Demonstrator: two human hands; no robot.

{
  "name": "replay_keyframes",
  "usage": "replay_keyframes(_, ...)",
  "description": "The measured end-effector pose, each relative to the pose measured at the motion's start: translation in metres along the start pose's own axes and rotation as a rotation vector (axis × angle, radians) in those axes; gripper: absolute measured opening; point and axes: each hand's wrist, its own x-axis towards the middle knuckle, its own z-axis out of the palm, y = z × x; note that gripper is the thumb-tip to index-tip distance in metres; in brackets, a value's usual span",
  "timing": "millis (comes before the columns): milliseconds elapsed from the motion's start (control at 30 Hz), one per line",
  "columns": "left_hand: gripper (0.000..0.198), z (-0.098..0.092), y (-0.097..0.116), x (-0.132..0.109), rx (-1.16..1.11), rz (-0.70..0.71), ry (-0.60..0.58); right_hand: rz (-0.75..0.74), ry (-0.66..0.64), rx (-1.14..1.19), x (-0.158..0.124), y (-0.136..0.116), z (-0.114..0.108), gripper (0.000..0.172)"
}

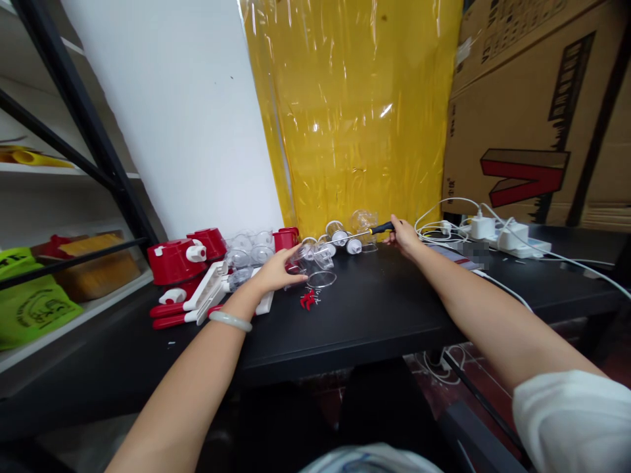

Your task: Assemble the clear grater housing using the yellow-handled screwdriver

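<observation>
My right hand (pixel 404 236) is closed on the end of a screwdriver (pixel 380 228) with a black and yellow handle. Its metal shaft points left over a group of clear plastic parts with white caps (pixel 340 238). At the left end of that group, my left hand (pixel 280 269) has its thumb and fingers spread beside a clear plastic cup (pixel 309 253); whether it touches the cup I cannot tell. Just right of the left thumb lies a clear ring-shaped rim (pixel 322 280). Small red parts (pixel 308 299) and several screws (pixel 318 297) are in front of it.
Red housings (pixel 176 261), white-and-red handles (pixel 204 292) and clear cups (pixel 251 246) crowd the left of the black table (pixel 355 335). White chargers and cables (pixel 507 236) lie at the right. Behind stand a yellow plastic sheet (pixel 355 118) and a cardboard box (pixel 522 125); a shelf is left.
</observation>
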Motion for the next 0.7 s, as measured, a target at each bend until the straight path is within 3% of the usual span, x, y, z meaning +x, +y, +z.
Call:
replay_keyframes(100, 0.096, 0.0003, -0.0005, 0.0001, 0.003, -0.006, -0.003, 0.109, -0.024, 0.070, -0.0004, -0.0023, 0.0006, 0.033)
replay_keyframes(167, 0.097, 0.0002, -0.0002, 0.0003, 0.009, -0.012, -0.008, 0.132, -0.045, 0.109, -0.0011, -0.0043, 0.0007, 0.029)
replay_keyframes(300, 0.098, -0.0001, 0.0005, 0.0009, 0.009, -0.005, -0.004, 0.081, -0.048, 0.071, -0.0014, -0.0039, -0.0001, 0.014)
replay_keyframes(467, 0.096, -0.0001, 0.0006, 0.0007, 0.005, -0.003, 0.001, -0.037, -0.004, -0.034, 0.0014, 0.0005, -0.0011, 0.023)
replay_keyframes(600, 0.097, -0.0001, 0.0010, 0.0000, -0.002, -0.016, 0.000, 0.112, -0.029, 0.034, 0.0018, -0.0012, -0.0002, 0.034)
replay_keyframes(700, 0.098, -0.0001, 0.0009, -0.0001, -0.009, -0.018, -0.003, 0.118, -0.036, 0.072, 0.0015, -0.0020, 0.0005, 0.024)
